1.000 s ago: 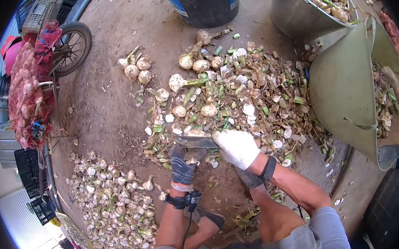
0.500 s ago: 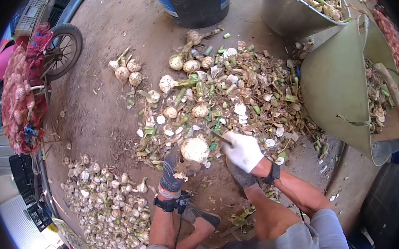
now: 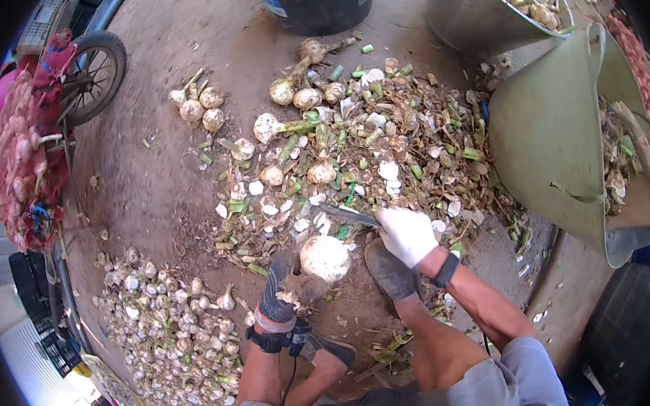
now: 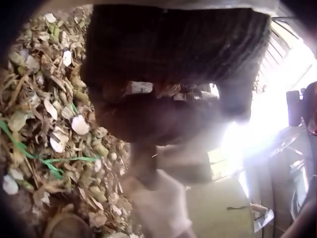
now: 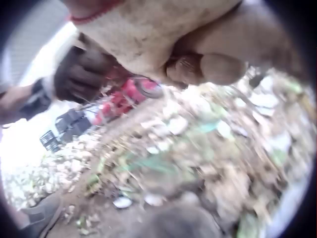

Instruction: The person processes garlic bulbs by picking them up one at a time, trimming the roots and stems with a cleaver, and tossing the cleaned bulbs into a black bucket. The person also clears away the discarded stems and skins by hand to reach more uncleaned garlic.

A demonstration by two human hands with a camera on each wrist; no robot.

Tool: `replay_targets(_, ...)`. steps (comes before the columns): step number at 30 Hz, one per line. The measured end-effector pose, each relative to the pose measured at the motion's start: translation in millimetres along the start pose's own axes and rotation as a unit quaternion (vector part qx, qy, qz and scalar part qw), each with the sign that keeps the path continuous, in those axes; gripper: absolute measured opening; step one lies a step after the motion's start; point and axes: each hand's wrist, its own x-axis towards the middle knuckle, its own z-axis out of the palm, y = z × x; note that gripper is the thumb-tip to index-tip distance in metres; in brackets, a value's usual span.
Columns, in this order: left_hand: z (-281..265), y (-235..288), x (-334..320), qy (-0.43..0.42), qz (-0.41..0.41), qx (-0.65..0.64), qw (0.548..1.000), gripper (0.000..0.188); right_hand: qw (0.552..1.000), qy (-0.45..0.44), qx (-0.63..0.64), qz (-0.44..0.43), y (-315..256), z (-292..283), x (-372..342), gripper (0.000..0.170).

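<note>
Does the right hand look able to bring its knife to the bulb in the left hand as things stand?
Probably yes: the right hand holds the knife close to the bulb, and nothing visible stands between them.

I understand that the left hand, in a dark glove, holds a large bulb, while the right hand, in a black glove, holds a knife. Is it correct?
Not quite: the right hand wears a white glove, not a black one, as the head view shows. It does hold a knife, and the left hand, in a dark glove, holds a large bulb.
</note>
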Motion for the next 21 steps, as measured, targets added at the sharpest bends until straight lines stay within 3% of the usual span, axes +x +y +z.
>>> replay_targets(2,-2,6,1,0.014,0.000,0.036,0.999,0.056,0.999,0.027,0.028,-0.013,-23,-11,-11,0.007)
replay_targets(4,-8,9,6,-0.018,-0.152,-0.004,0.988,0.059,0.995,0.057,0.070,-0.037,-46,-31,-19,0.012)
replay_targets(5,-10,-3,0,-0.025,-0.130,-0.028,0.991,0.062,0.993,0.071,0.044,-0.079,-53,-34,-20,0.011)
replay_targets(9,-17,-11,-2,-0.005,-0.144,-0.061,0.988,0.064,1.000,0.005,0.023,0.002,-10,6,-3,0.010)
replay_targets(11,-15,-14,-1,0.017,-0.150,-0.091,0.984,0.065,0.988,0.052,0.142,0.037,-29,2,-18,0.014)
replay_targets(12,-2,13,10,-0.017,-0.089,-0.075,0.993,0.073,0.978,0.046,0.197,0.054,-42,-7,-17,0.015)
replay_targets(13,-2,8,20,-0.022,-0.087,-0.076,0.993,0.073,0.964,-0.017,0.245,0.101,-49,-13,-14,0.017)
replay_targets(14,-2,3,25,-0.034,-0.005,0.135,0.990,0.078,0.962,0.004,0.254,0.102,-51,-5,-12,0.017)
replay_targets(15,-2,0,29,-0.043,0.078,0.339,0.936,0.082,0.959,0.024,0.262,0.101,-52,1,-10,0.017)
replay_targets(16,-7,2,30,-0.087,0.056,0.478,0.872,0.090,0.959,0.024,0.262,0.102,-52,4,-11,0.017)
replay_targets(17,-6,0,31,-0.087,0.059,0.478,0.872,0.090,0.959,0.017,0.257,0.120,-56,-4,-8,0.017)
replay_targets(18,-3,-5,28,-0.077,0.033,0.343,0.936,0.088,0.958,0.007,0.252,0.138,-59,-8,-6,0.017)
replay_targets(19,-1,-10,24,-0.063,0.006,0.199,0.978,0.087,0.965,0.070,0.247,0.055,-60,-4,-9,0.017)
replay_targets(20,-3,-14,16,-0.062,-0.138,-0.071,0.986,0.082,0.968,0.073,0.240,0.023,-59,-1,-11,0.018)
replay_targets(21,0,-18,10,-0.061,-0.139,-0.072,0.986,0.082,0.969,0.076,0.234,-0.009,-59,1,-14,0.020)
